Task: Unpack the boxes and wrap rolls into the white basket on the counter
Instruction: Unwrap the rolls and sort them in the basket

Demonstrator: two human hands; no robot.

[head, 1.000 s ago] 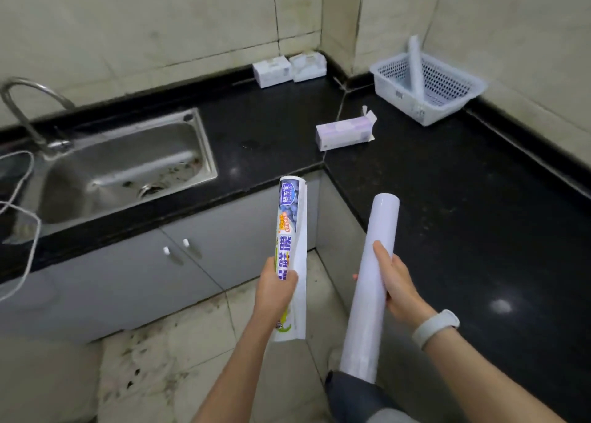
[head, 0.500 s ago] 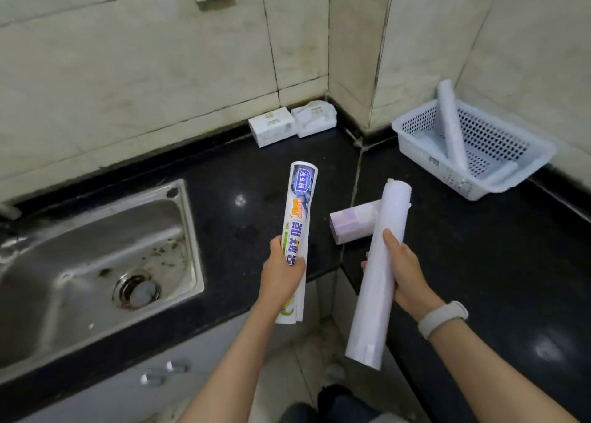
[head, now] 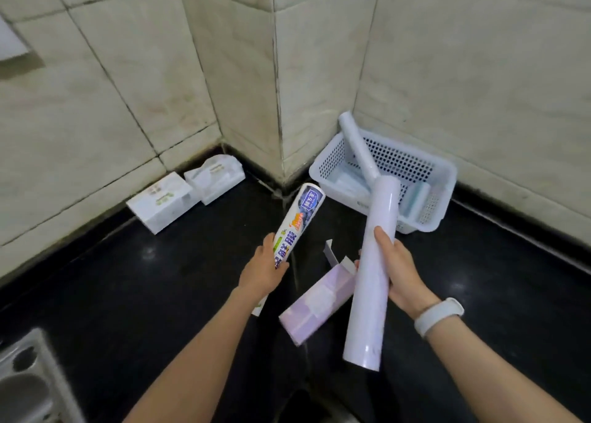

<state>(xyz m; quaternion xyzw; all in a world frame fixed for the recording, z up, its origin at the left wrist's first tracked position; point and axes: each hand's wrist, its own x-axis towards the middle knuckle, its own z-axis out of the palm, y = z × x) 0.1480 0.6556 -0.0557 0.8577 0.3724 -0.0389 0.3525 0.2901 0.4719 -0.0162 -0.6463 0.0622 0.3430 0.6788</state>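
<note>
Steel sink corner (head: 22, 378) at near left edge of black stone counter (head: 153, 288). Right hand (head: 399, 269), white band on wrist, fingers wrapped round plain white wrap roll (head: 372, 275), upper end tilted toward basket. Left hand (head: 263, 270) grips printed wrapper sleeve (head: 295, 227). Opened lilac carton (head: 316, 304) lies between forearms. Beyond, white perforated plastic basket (head: 444, 179) in tiled corner, one roll (head: 356, 149) leaning inside. Two white boxes (head: 184, 190) against far-left wall.

Soft, even light; faint glare spots on the black counter (head: 160, 294); blurred, wide-angle-bent edges.
</note>
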